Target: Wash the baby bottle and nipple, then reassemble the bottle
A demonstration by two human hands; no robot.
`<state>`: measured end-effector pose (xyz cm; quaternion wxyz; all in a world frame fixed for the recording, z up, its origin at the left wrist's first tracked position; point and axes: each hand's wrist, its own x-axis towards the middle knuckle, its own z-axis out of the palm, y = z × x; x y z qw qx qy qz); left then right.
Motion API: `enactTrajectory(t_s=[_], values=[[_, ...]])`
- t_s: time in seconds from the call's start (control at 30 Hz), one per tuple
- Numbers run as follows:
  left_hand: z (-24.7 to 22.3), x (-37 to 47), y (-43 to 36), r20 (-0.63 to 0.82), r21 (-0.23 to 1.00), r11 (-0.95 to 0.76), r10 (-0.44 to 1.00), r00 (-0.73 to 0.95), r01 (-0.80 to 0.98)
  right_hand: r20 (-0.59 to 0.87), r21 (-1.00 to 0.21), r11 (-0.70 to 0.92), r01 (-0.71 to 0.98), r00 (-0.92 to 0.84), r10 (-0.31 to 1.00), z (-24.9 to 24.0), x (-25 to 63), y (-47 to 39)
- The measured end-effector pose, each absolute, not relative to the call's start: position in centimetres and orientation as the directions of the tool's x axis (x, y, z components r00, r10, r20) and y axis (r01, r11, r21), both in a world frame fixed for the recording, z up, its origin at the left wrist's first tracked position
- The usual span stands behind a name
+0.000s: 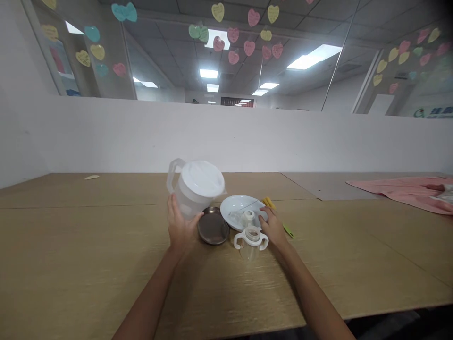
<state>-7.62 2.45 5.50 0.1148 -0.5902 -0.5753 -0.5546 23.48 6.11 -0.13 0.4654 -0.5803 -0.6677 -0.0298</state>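
Observation:
My left hand (180, 227) is wrapped round the lower side of a translucent white lidded pitcher (193, 200). The pitcher leans, with its handle at the upper left. At the right rim of a white plate (235, 202) is my right hand (273, 225), its fingers over the edge and its thumb low. The plate carries a white bottle collar (248, 216) and clear pieces too faint to name. Just in front stands a clear baby bottle (250, 243) with two white handles and an uncovered mouth. A dark round metal dish (213, 226) lies between the pitcher and the plate.
Behind my right hand lies a brush-like tool with a yellow head (269, 203) and a green handle end (289, 231). A pink cloth (399, 188) is spread at the far right. A small pale flat piece (92, 177) lies back left. A white wall (159, 134) borders the table.

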Motion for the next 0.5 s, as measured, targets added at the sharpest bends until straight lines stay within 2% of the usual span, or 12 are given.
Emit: enactTrajectory(t_s=[0.07,0.17,0.37,0.43,0.5], values=[[5.9,-8.1,2.4,0.703,0.616,-0.224,0.589,-0.398,0.755,0.647,-0.507,0.317,0.802,0.11,0.755,-0.2,23.5,6.1],[5.9,-9.0,2.6,0.626,0.707,-0.16,0.594,-0.505,0.688,0.628,-0.521,0.307,0.797,0.113,0.77,-0.3,23.5,6.1],[4.7,-9.6,3.2,0.564,0.753,-0.11,0.616,-0.55,0.649,0.647,-0.517,0.315,0.796,0.122,0.753,0.3,23.5,5.7],[4.1,-9.8,3.5,0.57,0.742,-0.104,0.619,-0.54,0.662,0.638,-0.526,0.222,0.821,0.209,0.741,0.7,24.2,5.6],[3.6,-10.1,3.8,0.592,0.71,-0.097,0.62,-0.516,0.697,0.573,-0.54,0.007,0.842,0.362,0.736,0.8,25.4,5.4]])
